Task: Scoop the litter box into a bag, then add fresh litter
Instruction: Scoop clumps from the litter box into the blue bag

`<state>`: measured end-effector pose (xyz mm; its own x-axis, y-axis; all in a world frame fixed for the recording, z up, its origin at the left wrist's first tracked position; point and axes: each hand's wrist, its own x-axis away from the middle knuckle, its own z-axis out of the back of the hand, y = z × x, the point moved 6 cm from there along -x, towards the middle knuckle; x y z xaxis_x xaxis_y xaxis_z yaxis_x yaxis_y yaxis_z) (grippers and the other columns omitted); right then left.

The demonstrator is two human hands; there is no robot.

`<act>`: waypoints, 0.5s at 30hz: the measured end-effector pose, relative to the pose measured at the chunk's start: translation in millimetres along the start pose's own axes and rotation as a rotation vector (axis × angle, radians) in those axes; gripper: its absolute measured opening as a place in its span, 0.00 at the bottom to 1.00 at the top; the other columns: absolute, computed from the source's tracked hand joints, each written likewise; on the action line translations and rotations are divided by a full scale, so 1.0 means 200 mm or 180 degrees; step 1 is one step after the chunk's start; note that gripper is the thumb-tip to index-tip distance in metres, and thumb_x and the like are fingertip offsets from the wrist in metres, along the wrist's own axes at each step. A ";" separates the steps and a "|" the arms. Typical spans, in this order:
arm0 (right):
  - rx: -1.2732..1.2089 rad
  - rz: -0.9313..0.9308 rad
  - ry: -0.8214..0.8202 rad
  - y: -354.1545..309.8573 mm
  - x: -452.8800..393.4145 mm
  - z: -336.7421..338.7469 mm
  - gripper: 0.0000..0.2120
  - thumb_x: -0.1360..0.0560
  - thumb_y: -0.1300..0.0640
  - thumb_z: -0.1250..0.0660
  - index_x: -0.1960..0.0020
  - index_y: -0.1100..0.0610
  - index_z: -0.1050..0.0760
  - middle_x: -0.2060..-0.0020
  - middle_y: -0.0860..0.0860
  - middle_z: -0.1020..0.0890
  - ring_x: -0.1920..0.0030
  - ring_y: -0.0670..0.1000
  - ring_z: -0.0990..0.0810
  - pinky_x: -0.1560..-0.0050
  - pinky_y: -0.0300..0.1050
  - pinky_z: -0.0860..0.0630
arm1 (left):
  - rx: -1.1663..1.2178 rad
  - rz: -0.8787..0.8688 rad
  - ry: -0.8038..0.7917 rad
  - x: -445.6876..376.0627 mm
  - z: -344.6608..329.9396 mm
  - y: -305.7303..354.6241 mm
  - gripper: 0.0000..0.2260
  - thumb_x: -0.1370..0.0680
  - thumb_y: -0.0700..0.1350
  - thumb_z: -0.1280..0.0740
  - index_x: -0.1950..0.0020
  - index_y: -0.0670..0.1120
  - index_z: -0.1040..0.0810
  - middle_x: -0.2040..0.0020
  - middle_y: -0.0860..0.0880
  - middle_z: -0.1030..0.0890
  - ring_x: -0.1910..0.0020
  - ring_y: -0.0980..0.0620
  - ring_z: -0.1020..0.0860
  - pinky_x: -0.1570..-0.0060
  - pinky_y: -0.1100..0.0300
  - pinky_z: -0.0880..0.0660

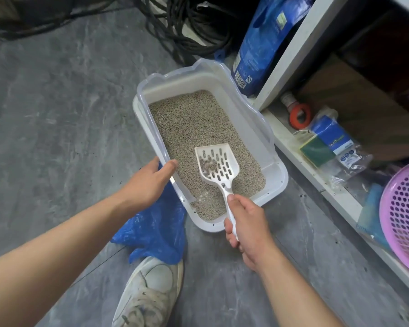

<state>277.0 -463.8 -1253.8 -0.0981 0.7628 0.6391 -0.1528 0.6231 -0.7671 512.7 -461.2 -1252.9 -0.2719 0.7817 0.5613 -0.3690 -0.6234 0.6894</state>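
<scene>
A white litter box (pixel 273 178) with a clear rim is set on the grey floor (pixel 57 102), filled with beige litter (pixel 194 123). Its rim at 9 o'clock is gripped by the left hand (pixel 149 182), thumb hooked over the inside. A white slotted scoop (pixel 216 162) is held by its handle in the right hand (pixel 248 230), fingers curled round it; the scoop is seen over the litter with a small grey clump (pixel 208 165) on its blade. A crumpled blue bag (pixel 156 230) lies at 7 o'clock of the box, partly under the left hand. A blue litter sack (pixel 262 43) stands at 1 o'clock, against a white shelf (pixel 291 55).
</scene>
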 end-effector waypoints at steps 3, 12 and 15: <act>-0.0098 0.0007 0.0007 0.00 0.03 0.01 0.07 0.18 0.50 0.37 0.49 0.48 0.21 0.72 0.55 0.30 0.76 0.49 0.38 0.80 0.34 0.42 | 0.0001 0.0027 0.0015 0.00 0.00 0.00 0.15 0.16 0.62 0.46 0.43 0.52 0.31 0.56 0.59 0.34 0.46 0.52 0.35 0.54 0.61 0.38; 0.0019 0.0010 -0.0098 -0.02 0.14 0.05 0.07 0.18 0.50 0.38 0.48 0.48 0.21 0.69 0.58 0.32 0.75 0.49 0.38 0.79 0.35 0.42 | 0.0293 -0.0036 -0.0254 0.03 0.02 0.01 0.37 0.24 0.73 0.42 0.21 0.52 0.35 0.25 0.55 0.30 0.30 0.54 0.31 0.34 0.58 0.38; 0.0015 0.0000 -0.0184 -0.05 0.18 0.08 0.06 0.18 0.51 0.37 0.45 0.44 0.21 0.67 0.58 0.32 0.76 0.48 0.37 0.80 0.34 0.41 | 0.0365 -0.0082 -0.0430 0.06 0.05 -0.06 0.38 0.27 0.70 0.32 0.22 0.55 0.35 0.30 0.64 0.29 0.31 0.60 0.28 0.28 0.55 0.35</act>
<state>258.5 -445.0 -1221.8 -0.1548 0.7515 0.6413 -0.1574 0.6221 -0.7670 522.7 -443.9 -1249.4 -0.1390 0.7925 0.5938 -0.2685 -0.6073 0.7478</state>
